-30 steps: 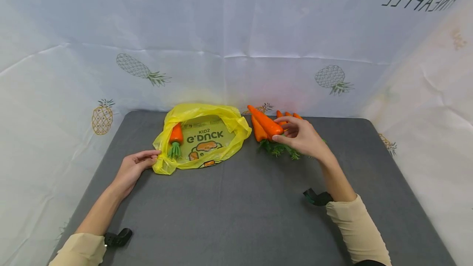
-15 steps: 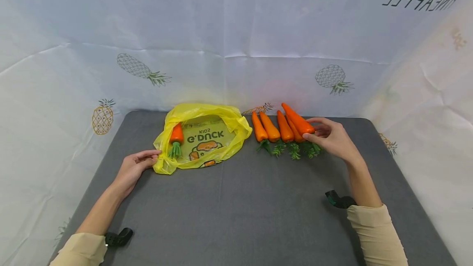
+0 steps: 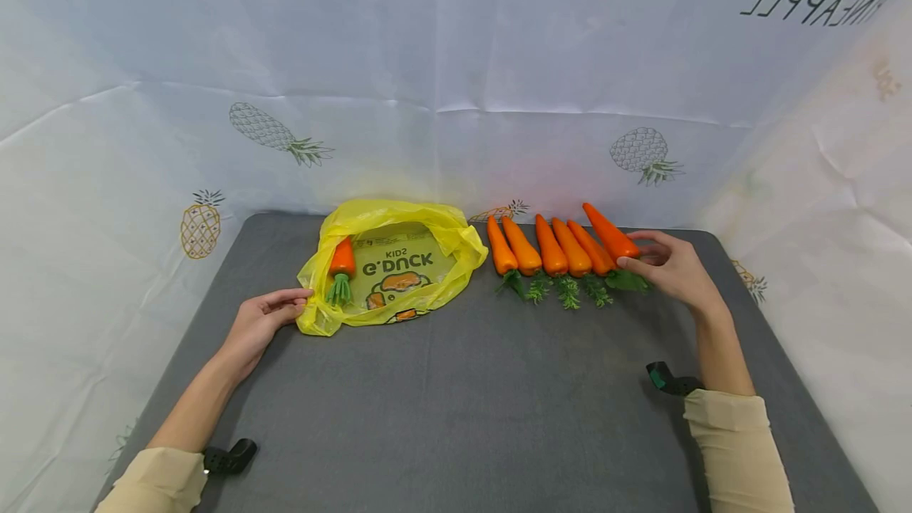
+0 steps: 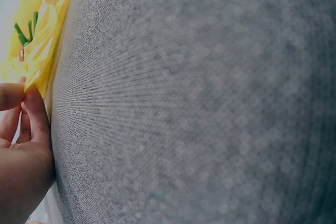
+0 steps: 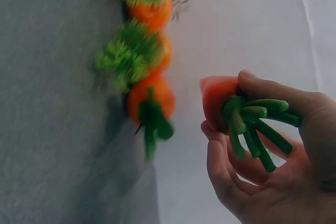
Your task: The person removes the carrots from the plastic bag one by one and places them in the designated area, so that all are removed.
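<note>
My right hand (image 3: pixel 671 267) pinches an orange carrot (image 3: pixel 609 232) by its thick top, thumb on one side and fingers on the other. In the right wrist view this carrot (image 5: pixel 218 98) shows stubby green stems and is raised off the table. Just left of it several other carrots (image 3: pixel 549 248) lie side by side, tips away from me and leafy tops towards me. My left hand (image 3: pixel 262 327) pinches the left rim of a yellow plastic bag (image 3: pixel 456 232), its mouth spread wide. One carrot (image 3: pixel 343 260) lies inside at the left.
A grey cloth-covered table (image 3: pixel 442 410) carries everything. White pineapple-print fabric (image 3: pixel 456 46) hangs at the back and both sides, close behind the bag and the carrot row. A black wrist camera (image 3: pixel 229 457) sits on the left wrist and another (image 3: pixel 673 380) on the right.
My right hand has carried its carrot rightwards, from over the left part of the row to the right end, uncovering the carrots beneath. The left hand and bag have stayed put.
</note>
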Available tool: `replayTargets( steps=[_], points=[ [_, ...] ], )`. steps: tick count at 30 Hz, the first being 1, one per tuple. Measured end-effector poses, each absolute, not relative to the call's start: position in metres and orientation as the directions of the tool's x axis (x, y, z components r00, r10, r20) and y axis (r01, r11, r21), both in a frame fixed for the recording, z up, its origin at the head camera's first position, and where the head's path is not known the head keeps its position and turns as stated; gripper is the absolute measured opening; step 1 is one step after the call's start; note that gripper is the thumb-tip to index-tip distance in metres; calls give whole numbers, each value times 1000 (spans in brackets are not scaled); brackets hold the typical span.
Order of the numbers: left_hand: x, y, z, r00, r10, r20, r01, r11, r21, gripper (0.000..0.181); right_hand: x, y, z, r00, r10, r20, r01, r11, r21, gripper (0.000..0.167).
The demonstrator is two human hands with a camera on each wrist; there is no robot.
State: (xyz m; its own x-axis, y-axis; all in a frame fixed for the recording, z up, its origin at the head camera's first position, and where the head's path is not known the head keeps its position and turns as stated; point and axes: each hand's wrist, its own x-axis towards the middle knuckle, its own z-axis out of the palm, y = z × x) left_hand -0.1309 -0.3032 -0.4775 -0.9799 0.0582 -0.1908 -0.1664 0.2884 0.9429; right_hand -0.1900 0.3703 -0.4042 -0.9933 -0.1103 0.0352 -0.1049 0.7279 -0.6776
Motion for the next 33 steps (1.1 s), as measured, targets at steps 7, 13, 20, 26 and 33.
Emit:
replayTargets(
  steps=[7, 13, 20, 26, 33],
  points=[
    [-131, -303, -478, -981, 50, -189, -167, 294, 941, 45, -197, 384, -418, -994, -108, -31, -60, 743, -666, 61],
    [-131, -303, -478, -981, 47, -186, -164, 300, 940, 46, -202, 392, -428, -991, -103, -88, -21, 758, -652, 63],
    [-131, -303, -477, -982, 51, -184, -161, 299, 941, 45, -204, 397, -438, -985, -113, -127, -8, 776, -630, 66],
    [-131, -303, -477, -979, 48, -197, -173, 310, 935, 47, -206, 397, -445, -985, -107, -134, 1, 778, -628, 65],
    [-132, -302, -478, -978, 52, -201, -175, 308, 935, 47, -207, 396, -445, -987, -104, -124, -6, 787, -617, 65]
  ],
)
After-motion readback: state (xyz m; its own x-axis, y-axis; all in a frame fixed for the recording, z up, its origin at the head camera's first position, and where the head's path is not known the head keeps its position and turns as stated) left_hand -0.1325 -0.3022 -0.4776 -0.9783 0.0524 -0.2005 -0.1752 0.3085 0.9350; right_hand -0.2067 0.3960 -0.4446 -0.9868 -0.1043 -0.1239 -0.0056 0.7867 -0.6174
